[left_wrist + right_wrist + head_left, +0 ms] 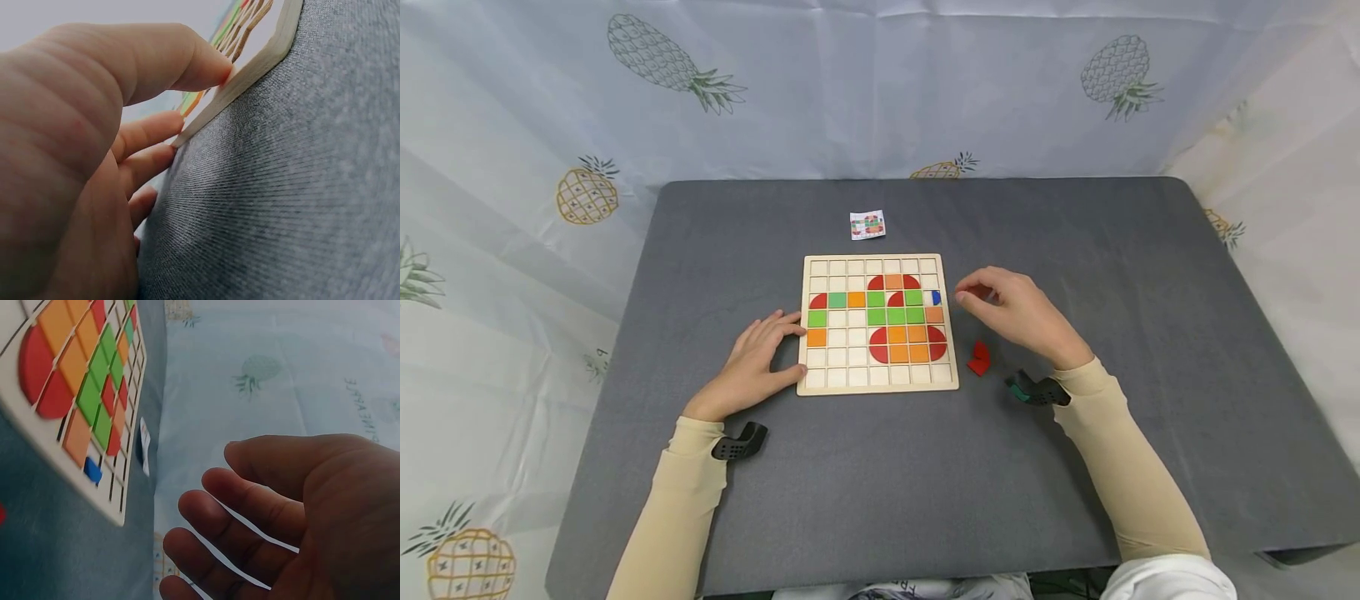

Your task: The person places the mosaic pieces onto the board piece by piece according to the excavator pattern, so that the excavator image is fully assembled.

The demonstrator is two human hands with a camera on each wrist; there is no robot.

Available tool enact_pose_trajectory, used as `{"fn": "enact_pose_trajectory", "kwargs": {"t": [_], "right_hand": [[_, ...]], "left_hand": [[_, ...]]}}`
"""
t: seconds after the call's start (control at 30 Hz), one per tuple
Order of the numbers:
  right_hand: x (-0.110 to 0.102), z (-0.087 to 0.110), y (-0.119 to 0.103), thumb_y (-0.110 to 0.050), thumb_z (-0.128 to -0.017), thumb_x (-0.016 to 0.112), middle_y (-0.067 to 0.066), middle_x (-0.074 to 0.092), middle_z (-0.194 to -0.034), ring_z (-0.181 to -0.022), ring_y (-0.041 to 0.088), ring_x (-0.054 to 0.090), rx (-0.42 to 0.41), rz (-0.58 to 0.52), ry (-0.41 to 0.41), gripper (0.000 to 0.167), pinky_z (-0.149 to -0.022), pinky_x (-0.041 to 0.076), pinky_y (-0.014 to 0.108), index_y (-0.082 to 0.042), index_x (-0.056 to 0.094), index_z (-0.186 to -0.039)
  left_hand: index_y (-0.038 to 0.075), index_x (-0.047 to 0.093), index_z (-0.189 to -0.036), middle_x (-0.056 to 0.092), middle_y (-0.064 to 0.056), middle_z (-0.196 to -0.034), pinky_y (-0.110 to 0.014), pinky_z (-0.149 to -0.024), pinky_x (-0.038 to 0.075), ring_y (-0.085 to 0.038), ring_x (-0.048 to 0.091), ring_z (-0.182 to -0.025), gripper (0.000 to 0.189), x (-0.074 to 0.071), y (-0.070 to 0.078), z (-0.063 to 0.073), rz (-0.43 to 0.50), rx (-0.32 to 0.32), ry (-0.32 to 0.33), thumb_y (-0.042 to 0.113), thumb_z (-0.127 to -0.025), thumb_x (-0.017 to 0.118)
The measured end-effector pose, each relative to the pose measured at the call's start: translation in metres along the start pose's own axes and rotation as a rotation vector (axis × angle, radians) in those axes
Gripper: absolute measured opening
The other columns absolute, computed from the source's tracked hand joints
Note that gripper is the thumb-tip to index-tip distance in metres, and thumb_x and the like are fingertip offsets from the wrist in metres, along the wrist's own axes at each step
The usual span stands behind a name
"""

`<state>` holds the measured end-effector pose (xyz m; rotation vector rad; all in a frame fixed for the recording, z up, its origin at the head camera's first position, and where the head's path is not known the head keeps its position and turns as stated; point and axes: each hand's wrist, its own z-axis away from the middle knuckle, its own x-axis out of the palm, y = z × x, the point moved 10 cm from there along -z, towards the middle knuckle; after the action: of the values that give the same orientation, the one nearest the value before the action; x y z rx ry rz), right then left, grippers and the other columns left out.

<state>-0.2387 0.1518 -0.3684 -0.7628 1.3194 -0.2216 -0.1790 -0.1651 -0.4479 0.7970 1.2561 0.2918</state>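
Observation:
A pale wooden grid board [837,377] lies on the grey table, with red, orange and green pieces in several of its squares. A small blue piece [936,297] sits near its right edge. My left hand [758,358] rests beside the board, thumb and fingertips touching its left edge; the left wrist view shows the thumb [194,62] on the rim. Just off the right edge, my right hand [1018,310] hovers with loosely bent fingers. Nothing shows between its thumb and fingers in the right wrist view. Red pieces [979,358] lie on the table below that hand.
Beyond the board's far edge lies a small card [867,225] printed with a coloured pattern. The grey table [1075,225] reaches back to a white curtain [880,92] with pineapple drawings. Each wrist carries a black device [741,442].

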Motion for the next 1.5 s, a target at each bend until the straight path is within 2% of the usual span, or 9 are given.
{"fn": "enact_pose_trajectory", "kwargs": {"t": [0.23,0.37,0.5,0.6,0.8,0.93,1.13,1.33,1.5], "right_hand": [[0.003,0.013,0.020,-0.030,-0.102,0.062,0.001,0.069,-0.111,-0.097,0.018,0.060,0.019,0.021,-0.077,0.028,-0.082,0.052,0.037,-0.012,0.071,-0.121],[0.011,0.019,0.026,-0.021,-0.101,0.064,0.002,0.069,-0.112,-0.097,0.017,0.061,-0.020,0.044,-0.127,0.026,-0.082,0.052,0.036,-0.010,0.070,-0.123],[0.019,0.024,0.029,-0.011,-0.099,0.063,0.005,0.068,-0.110,-0.089,0.017,0.057,-0.067,0.068,-0.176,0.026,-0.075,0.050,0.030,-0.010,0.072,-0.124],[0.026,0.027,0.030,-0.003,-0.098,0.061,0.006,0.065,-0.112,-0.084,0.016,0.053,-0.095,0.078,-0.225,0.031,-0.071,0.047,0.027,-0.011,0.072,-0.125],[0.038,0.034,0.033,0.008,-0.092,0.056,0.008,0.061,-0.117,-0.085,0.014,0.049,-0.130,0.070,-0.309,0.043,-0.070,0.044,0.023,-0.012,0.072,-0.127],[0.040,0.035,0.035,0.008,-0.090,0.057,0.007,0.060,-0.115,-0.086,0.015,0.050,-0.125,0.083,-0.319,0.043,-0.072,0.044,0.023,-0.011,0.072,-0.126],[0.042,0.033,0.039,-0.004,-0.092,0.070,0.005,0.060,-0.111,-0.087,0.017,0.051,-0.082,0.110,-0.310,0.033,-0.076,0.047,0.028,-0.013,0.072,-0.123],[0.044,0.029,0.043,-0.009,-0.093,0.072,0.005,0.060,-0.105,-0.084,0.017,0.050,-0.049,0.121,-0.281,0.026,-0.073,0.045,0.030,-0.013,0.072,-0.118],[0.044,0.028,0.044,-0.010,-0.093,0.071,0.005,0.059,-0.105,-0.086,0.017,0.051,-0.040,0.131,-0.266,0.034,-0.073,0.046,0.030,-0.013,0.068,-0.126]], "left_hand": [[0.012,0.052,-0.140,0.031,-0.009,-0.166,-0.057,-0.127,0.003,-0.035,0.014,-0.158,0.052,-0.001,-0.001,0.002,0.003,0.005,-0.003,0.025,-0.094,0.072],[0.012,0.052,-0.140,0.031,-0.009,-0.166,-0.056,-0.127,0.003,-0.034,0.014,-0.158,0.052,-0.001,-0.002,0.002,0.010,0.010,-0.002,0.024,-0.093,0.073],[0.012,0.052,-0.140,0.031,-0.009,-0.166,-0.057,-0.127,0.003,-0.034,0.014,-0.158,0.052,-0.002,-0.001,0.003,0.016,0.012,-0.003,0.024,-0.093,0.073],[0.012,0.052,-0.140,0.030,-0.009,-0.166,-0.057,-0.127,0.003,-0.035,0.014,-0.158,0.053,-0.002,-0.001,0.003,0.022,0.010,-0.009,0.024,-0.093,0.073],[0.012,0.052,-0.141,0.031,-0.008,-0.166,-0.057,-0.127,0.003,-0.034,0.014,-0.158,0.054,-0.002,0.000,0.002,0.027,0.009,-0.011,0.023,-0.093,0.073],[0.012,0.051,-0.141,0.031,-0.009,-0.166,-0.057,-0.127,0.003,-0.034,0.014,-0.158,0.054,-0.002,0.000,0.001,0.027,0.007,-0.012,0.024,-0.093,0.073],[0.011,0.052,-0.141,0.031,-0.009,-0.166,-0.057,-0.127,0.003,-0.035,0.014,-0.158,0.054,-0.002,0.000,0.002,0.028,0.008,-0.011,0.023,-0.093,0.073],[0.011,0.052,-0.141,0.031,-0.009,-0.166,-0.057,-0.127,0.002,-0.034,0.014,-0.158,0.055,-0.002,0.001,0.002,0.027,0.006,-0.009,0.023,-0.092,0.074],[0.012,0.052,-0.141,0.030,-0.008,-0.166,-0.057,-0.127,0.002,-0.034,0.014,-0.158,0.055,-0.002,0.000,0.001,0.024,0.005,-0.010,0.024,-0.092,0.074]]}}
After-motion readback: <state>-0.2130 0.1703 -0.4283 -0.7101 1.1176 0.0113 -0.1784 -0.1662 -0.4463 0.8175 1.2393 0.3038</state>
